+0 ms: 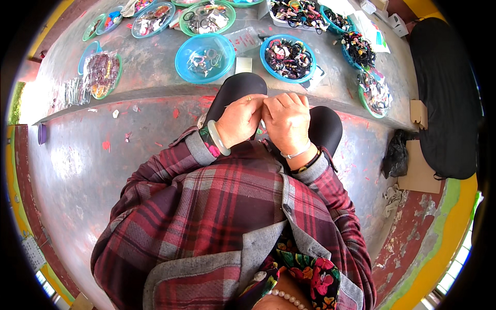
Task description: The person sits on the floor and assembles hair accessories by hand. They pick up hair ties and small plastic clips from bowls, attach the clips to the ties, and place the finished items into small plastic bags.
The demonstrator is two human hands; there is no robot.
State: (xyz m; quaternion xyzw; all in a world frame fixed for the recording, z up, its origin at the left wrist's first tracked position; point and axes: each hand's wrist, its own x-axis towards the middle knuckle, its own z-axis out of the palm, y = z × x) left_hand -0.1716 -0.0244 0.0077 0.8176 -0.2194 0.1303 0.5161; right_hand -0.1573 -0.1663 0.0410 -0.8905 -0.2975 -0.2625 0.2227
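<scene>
The left hand [240, 121] and right hand [288, 121] are touching at their thumb sides in front of the lap, fingers curling inward with the tips together; whether they are clamping anything I cannot tell, since the knuckles are hiding the grip. A pale sliver [263, 124] is showing in the gap just below that meeting point, perhaps the worked piece, its long axis unclear. Beyond the fingertips, on the concrete ledge [145, 63], a sparsely filled blue basin [204, 80] is sitting ahead and leftward, nearer the left hand, while a basin of dark hair ties [289, 80] is lying straight ahead of the right.
</scene>
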